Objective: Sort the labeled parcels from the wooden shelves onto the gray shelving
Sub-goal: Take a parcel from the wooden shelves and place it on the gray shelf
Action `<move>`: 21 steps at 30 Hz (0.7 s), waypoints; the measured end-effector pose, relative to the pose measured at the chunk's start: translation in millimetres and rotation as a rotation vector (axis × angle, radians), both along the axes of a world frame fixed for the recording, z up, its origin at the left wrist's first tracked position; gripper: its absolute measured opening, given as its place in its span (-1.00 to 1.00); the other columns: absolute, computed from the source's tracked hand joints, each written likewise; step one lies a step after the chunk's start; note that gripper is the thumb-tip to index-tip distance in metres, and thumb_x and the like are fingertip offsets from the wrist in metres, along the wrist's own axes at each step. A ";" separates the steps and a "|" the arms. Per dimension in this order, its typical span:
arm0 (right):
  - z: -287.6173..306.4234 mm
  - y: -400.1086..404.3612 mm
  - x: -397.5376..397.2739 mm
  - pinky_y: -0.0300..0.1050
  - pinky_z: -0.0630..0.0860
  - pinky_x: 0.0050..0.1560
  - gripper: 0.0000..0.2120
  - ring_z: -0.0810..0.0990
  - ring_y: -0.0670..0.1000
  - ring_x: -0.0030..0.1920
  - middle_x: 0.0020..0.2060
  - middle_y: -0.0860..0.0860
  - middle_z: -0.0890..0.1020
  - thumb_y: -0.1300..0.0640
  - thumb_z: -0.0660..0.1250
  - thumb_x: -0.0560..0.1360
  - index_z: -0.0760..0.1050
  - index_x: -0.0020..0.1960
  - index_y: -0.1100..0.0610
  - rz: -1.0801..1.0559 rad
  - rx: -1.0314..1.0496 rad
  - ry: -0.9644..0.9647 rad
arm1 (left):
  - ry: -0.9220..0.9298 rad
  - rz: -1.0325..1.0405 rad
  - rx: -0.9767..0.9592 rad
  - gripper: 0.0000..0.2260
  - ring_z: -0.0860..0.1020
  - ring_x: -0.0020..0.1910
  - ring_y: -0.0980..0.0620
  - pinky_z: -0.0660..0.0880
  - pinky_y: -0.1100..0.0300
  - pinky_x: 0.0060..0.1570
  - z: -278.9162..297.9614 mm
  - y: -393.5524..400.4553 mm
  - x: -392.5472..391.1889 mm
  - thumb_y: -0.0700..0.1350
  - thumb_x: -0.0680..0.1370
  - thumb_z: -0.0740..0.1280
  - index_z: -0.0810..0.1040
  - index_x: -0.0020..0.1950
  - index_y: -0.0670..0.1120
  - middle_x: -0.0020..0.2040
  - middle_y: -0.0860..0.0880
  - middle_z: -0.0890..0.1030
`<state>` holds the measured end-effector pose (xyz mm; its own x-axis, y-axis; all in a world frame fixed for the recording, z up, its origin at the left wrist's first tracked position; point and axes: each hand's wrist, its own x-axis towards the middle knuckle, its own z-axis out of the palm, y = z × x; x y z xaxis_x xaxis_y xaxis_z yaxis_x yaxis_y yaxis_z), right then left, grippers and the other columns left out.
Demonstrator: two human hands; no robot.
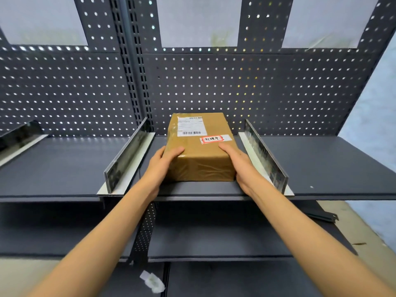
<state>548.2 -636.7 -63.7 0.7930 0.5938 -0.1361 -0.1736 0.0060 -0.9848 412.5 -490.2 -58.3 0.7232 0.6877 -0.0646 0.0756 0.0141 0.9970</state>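
Brown taped parcel [198, 146] lying flat on the gray shelf [321, 166], label side up, midway between two upright dividers. Left hand [162, 166] curled round the parcel's near left corner, thumb laid on top; right hand [237, 162] pressed along the parcel's right side, thumb on the lid below the red-edged sticker [212, 139]. Judged as the setting-down step: push straight back toward the pegboard [235, 86] behind the parcel, keep the sides parallel to the left divider [126, 155] and right divider [265, 155], stickers facing up, then let go evenly.
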 end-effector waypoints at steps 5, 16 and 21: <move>0.9 1.6 6.8 -0.16 0.52 0.02 -0.57 0.62 -0.03 0.08 0.09 -0.04 0.65 -0.14 0.37 0.47 0.49 0.27 0.01 0.032 0.002 -0.022 | 0.001 -0.003 0.025 -0.42 0.52 0.13 0.13 0.35 0.27 -0.05 -2.2 3.8 7.0 0.26 0.31 0.41 0.48 0.26 0.06 0.19 0.07 0.58; 25.5 -10.1 2.5 -0.15 0.19 0.36 -0.24 0.20 -0.01 0.48 0.51 -0.02 0.21 -0.07 0.36 0.51 0.07 0.56 0.11 -0.128 -0.191 -0.463 | -0.001 0.171 0.287 -0.38 0.42 0.31 0.01 0.38 0.14 0.21 12.3 -4.4 -6.5 0.05 0.47 0.43 0.32 0.48 -0.03 0.40 -0.03 0.41; 52.7 -13.7 -15.8 -0.28 0.18 0.18 -0.45 0.32 0.00 0.38 0.37 -0.03 0.38 0.01 0.31 0.54 0.27 0.47 0.09 -0.138 -0.280 -0.912 | 0.043 0.169 0.695 -0.53 0.46 0.26 0.07 0.40 0.12 0.26 38.4 -15.6 -31.8 0.02 0.51 0.40 0.41 0.40 0.02 0.33 0.06 0.48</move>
